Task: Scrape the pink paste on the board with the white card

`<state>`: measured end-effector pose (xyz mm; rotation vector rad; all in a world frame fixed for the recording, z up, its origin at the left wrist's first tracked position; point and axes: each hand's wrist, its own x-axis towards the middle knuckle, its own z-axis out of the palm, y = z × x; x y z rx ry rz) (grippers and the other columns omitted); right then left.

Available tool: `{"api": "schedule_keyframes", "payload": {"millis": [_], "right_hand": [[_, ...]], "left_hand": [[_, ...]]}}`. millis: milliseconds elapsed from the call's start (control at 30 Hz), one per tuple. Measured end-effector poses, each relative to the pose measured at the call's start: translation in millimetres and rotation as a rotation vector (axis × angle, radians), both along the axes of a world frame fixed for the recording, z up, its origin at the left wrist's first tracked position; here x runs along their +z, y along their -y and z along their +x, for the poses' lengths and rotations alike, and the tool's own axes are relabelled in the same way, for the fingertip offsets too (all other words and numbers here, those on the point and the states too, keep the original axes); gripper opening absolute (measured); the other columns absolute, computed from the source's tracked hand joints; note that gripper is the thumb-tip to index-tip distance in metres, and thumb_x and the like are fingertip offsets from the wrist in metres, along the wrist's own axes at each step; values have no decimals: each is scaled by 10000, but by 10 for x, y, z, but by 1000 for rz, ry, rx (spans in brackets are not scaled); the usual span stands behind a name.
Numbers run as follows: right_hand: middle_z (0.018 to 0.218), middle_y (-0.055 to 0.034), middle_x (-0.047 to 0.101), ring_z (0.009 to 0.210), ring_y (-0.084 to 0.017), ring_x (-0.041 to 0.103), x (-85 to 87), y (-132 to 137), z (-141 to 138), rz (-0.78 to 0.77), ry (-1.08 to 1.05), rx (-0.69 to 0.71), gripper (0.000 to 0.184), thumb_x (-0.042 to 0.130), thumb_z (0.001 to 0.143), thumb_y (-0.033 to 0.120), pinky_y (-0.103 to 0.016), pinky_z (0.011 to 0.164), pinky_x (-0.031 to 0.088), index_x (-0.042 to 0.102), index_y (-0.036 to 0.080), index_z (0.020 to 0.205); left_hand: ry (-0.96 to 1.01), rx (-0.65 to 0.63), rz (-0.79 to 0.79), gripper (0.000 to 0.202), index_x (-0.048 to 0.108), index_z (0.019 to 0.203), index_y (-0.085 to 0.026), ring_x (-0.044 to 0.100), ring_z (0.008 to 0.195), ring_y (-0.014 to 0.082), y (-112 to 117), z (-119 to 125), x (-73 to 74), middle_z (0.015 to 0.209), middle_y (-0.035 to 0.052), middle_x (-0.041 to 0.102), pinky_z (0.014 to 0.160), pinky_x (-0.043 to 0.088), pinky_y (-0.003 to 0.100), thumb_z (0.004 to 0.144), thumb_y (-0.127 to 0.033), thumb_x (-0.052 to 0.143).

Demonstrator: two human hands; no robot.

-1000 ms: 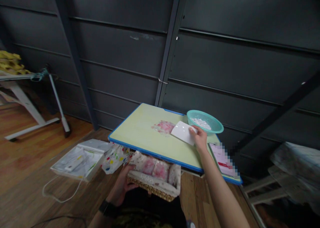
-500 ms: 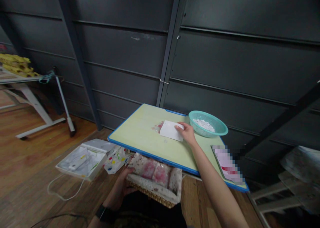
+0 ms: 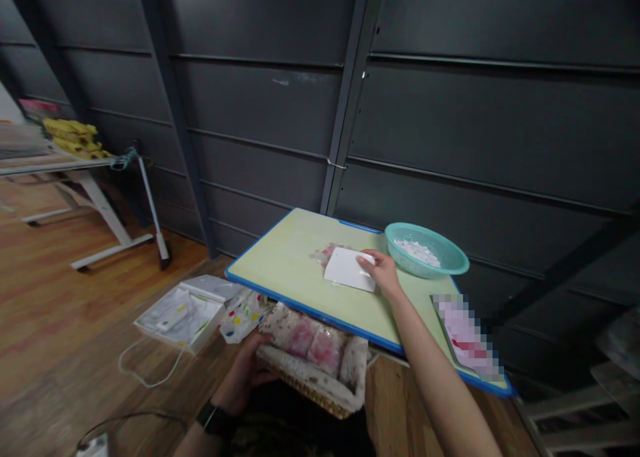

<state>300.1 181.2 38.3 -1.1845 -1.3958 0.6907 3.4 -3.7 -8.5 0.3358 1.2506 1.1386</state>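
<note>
My right hand [image 3: 384, 271] grips a white flat card [image 3: 345, 269], which has a small hole near one corner, low over the pale yellow tabletop [image 3: 280, 257] with a blue edge. Just beyond the card lies a patch of small pink and whitish bits [image 3: 327, 251], partly covered by it. At the near edge of the table, my left hand [image 3: 249, 365] holds the left end of a woven basket [image 3: 305, 380]. A stained white lining covers the basket, and pinkish-red patches show inside under what looks like clear plastic.
A turquoise colander [image 3: 453, 260] with white pieces stands at the table's back right. A pixelated flat object [image 3: 463, 337] lies at the right edge. On the left are an open white box [image 3: 183, 313], a dotted bag [image 3: 243, 315] and a cord [image 3: 145, 377]. A dark panelled wall [image 3: 265, 117] rises behind.
The view has shifted slightly left. My right hand has drawn the card a little toward me, and more of the pink bits show behind it. My left hand still holds the basket.
</note>
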Motion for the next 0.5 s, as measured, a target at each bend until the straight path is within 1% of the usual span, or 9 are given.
{"api": "schedule_keyframes", "payload": {"millis": [100,200,267,300,367,500], "right_hand": [[766,-80,739,676,-233,625,11,-1,42,-17,-22,-56,427,754,582,549,-316,589,447,752,176,791],[718,-77,725,659,-235,607,32,-12,136,-17,35,-147,403,747,549,532,-318,591,425,736,175,737],[671,-69,703,631,-227,588,51,-4,178,-29,83,-163,383,744,534,530,-312,576,406,711,180,684],[641,-60,686,606,-215,573,61,9,182,-43,99,-145,372,746,527,528,-305,558,394,692,184,656],[586,-34,642,555,-183,532,86,49,156,-76,109,-59,355,758,514,515,-285,521,364,642,194,610],[518,22,554,483,-128,459,146,152,46,-184,75,190,387,810,478,483,-251,471,312,553,209,571]], "left_hand": [[-21,12,2,393,552,1181,-216,673,734,208,-9,-28,-11,932,45,679,655,609,377,805,-283,642],[-12,7,-8,321,559,1121,-204,669,728,212,-23,-61,-37,875,42,673,656,608,379,821,-299,621],[-19,17,-10,298,566,1099,-198,664,719,211,-27,-76,-46,857,44,675,657,608,379,826,-306,618],[-26,23,-13,289,571,1089,-194,660,710,209,-27,-80,-45,849,47,675,654,608,378,828,-312,616],[-35,28,-12,284,579,1085,-188,659,716,214,-23,-80,-35,848,55,676,657,607,379,835,-319,610],[-35,26,-6,323,571,1142,-198,667,747,229,-9,-57,-8,867,63,677,670,604,384,843,-319,592]]}}
